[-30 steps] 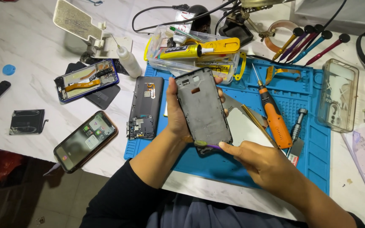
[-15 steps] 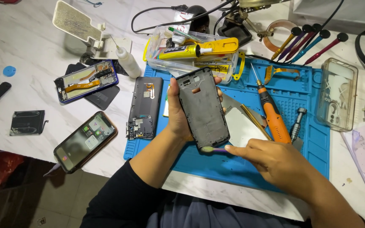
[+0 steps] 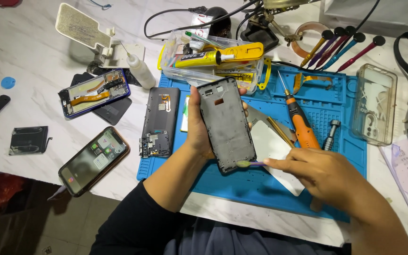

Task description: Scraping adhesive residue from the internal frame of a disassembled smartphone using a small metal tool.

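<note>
Over the blue silicone repair mat (image 3: 260,189), left hand (image 3: 199,127) is wrapped around a dark grey phone frame (image 3: 226,125), thumb on its left edge, fingertips showing past the right edge; frame tilted, top end away from the person. Right hand (image 3: 322,172) is pinched shut on a thin purple-handled swab (image 3: 250,163), pale tip touching the frame's bottom edge.

Just right of the frame: white rectangular card (image 3: 275,156) flat on the mat, orange-handled screwdriver (image 3: 298,120) lying diagonally beside it, small metal bit (image 3: 330,133) next to that. Just left: black phone back with exposed board (image 3: 159,120), straddling the mat's left edge.

Behind the frame's top end: clear plastic box (image 3: 213,63) with a yellow glue tube (image 3: 218,55), close. Far right mat edge: clear phone case (image 3: 374,104). Off the mat, left, on the white marble-look table (image 3: 34,61): blue-rimmed opened phone (image 3: 95,92) and a lit phone with brown bumper (image 3: 93,160) near the table's front edge.

Open room: bare mat strip below the frame, between the two forearms.
</note>
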